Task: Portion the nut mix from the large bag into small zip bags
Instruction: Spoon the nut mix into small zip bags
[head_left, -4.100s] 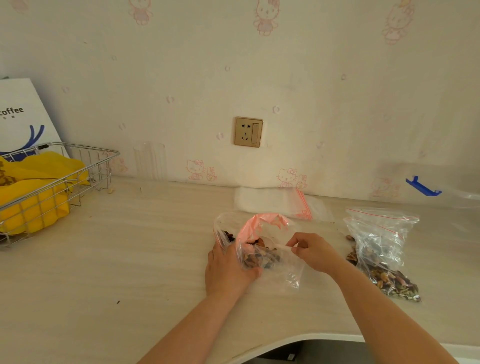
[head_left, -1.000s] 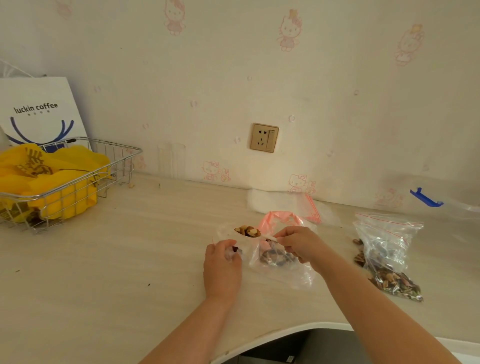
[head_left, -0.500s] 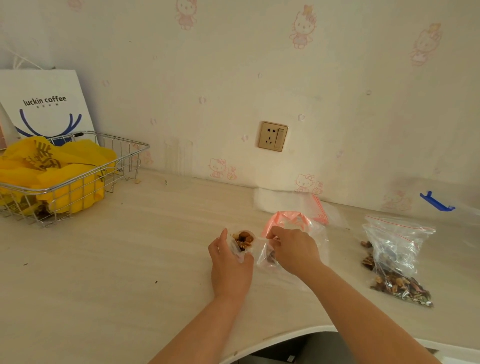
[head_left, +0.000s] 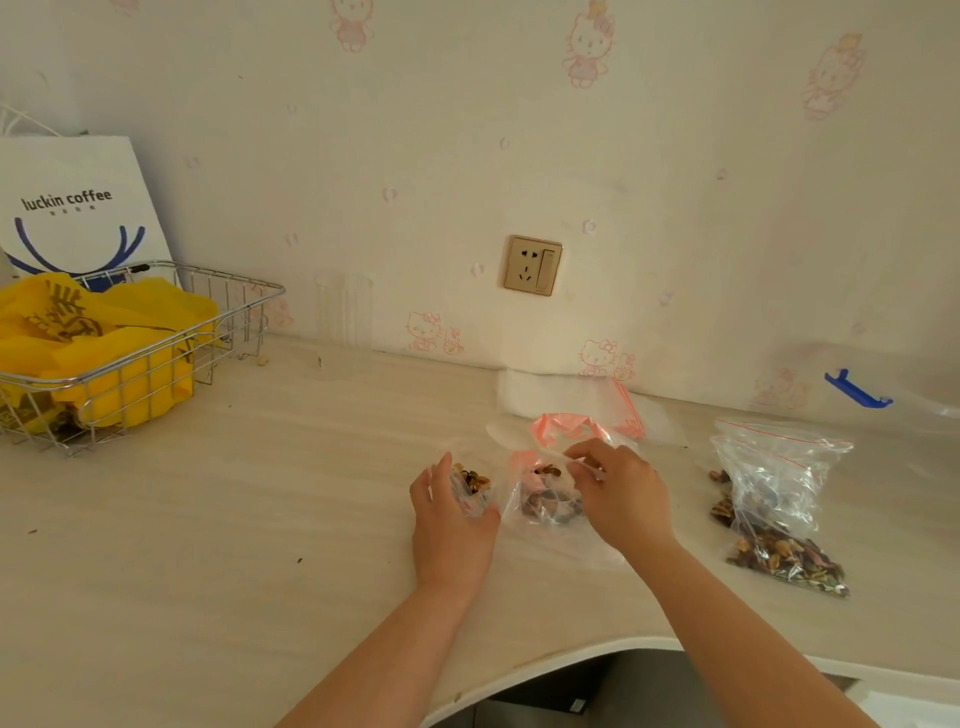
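Between both hands — left hand cups small zip bag; right hand pinches large bag.

A small zip bag is being held in the left hand at the middle of the table, just left of the large bag, which is being pinched by the right hand. Filled bags are lying well to the right. A wire basket is being kept far left, before a paper bag. Flat bags are lying behind the hands, by the wall.
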